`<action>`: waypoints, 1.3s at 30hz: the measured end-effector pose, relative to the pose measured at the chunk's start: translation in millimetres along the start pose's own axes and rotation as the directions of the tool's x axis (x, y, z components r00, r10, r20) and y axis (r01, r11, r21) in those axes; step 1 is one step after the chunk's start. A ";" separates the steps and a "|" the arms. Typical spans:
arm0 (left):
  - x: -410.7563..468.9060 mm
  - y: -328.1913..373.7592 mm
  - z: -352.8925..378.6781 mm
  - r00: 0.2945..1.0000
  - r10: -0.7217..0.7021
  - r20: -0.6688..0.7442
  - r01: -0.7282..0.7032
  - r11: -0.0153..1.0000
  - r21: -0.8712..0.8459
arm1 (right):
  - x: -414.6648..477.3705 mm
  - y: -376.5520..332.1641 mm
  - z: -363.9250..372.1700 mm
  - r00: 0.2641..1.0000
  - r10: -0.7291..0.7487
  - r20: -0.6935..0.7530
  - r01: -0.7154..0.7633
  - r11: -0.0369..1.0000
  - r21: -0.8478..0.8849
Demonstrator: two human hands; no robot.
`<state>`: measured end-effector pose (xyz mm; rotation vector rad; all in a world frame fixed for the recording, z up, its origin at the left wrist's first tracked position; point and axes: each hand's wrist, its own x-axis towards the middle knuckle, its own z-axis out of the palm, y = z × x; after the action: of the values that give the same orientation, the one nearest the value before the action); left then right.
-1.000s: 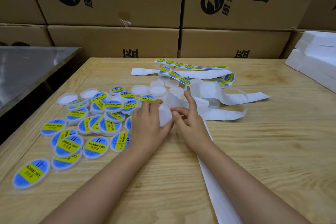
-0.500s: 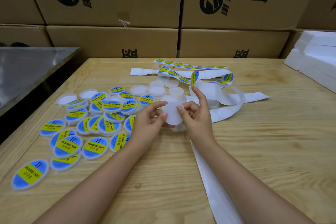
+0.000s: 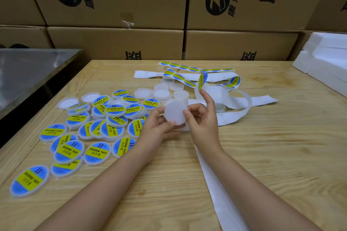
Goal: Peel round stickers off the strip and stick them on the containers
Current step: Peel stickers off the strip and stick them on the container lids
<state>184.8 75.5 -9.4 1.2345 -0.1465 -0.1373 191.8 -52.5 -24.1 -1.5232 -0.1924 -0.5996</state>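
Table edges: wooden table (image 3: 281, 146) butts against a wall of cardboard boxes (image 3: 116, 43) at the back. The left edge runs along a dark gap with a steel bench (image 3: 28, 73) on the other side. White foam blocks (image 3: 326, 58) sit on the far right corner.
Open room: widest stretch of plain wood is on the right, between the paper ribbon and the foam blocks. There's more of it in the near middle, around the forearms.
Left clutter: labelled containers (image 3: 97, 127), blue-and-yellow tops, heaped and overlapping, spilling close to the left edge.
Middle clutter: plain tubs (image 3: 161, 92) bunched just behind the hands.
Sticker strip (image 3: 195, 69): far centre, looped over itself, stickers on it in a row.
Empty backing (image 3: 216, 184): white ribbon curling right of the hands, then running under the right forearm toward the near edge.
Blank container (image 3: 174, 112): up off the table, dead centre, flat face tilted at the camera, between the 2 hands.
Left hand (image 3: 159, 127): grips it from the left, thumb in front, fingers behind.
Right hand (image 3: 202, 120): thumb tip on the right rim, lower fingers curled behind, index finger sticking up.
Sticker (image 3: 202, 80): 1 peeled sticker stands edge-on on that raised fingertip, above and just right of the container, apart from it.
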 end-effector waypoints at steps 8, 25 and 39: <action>1.3 -3.9 -1.2 0.994 -0.090 0.056 0.089 0.996 0.026 | -1.2 0.9 -0.2 0.999 -0.019 0.042 0.020 1.000 -0.008; 6.3 4.3 -4.0 0.987 -0.152 -0.049 0.142 0.976 -0.167 | 7.1 -11.1 -4.3 0.922 0.379 0.082 -0.360 0.759 0.542; 4.3 6.0 -4.1 0.990 -0.144 0.000 0.142 0.975 -0.169 | 3.8 -6.6 -3.2 0.901 0.418 0.121 -0.432 0.827 0.361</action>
<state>189.9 80.5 -4.8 1.0762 -0.0340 -0.2621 191.0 -56.1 -16.7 -1.1443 0.0105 -0.1593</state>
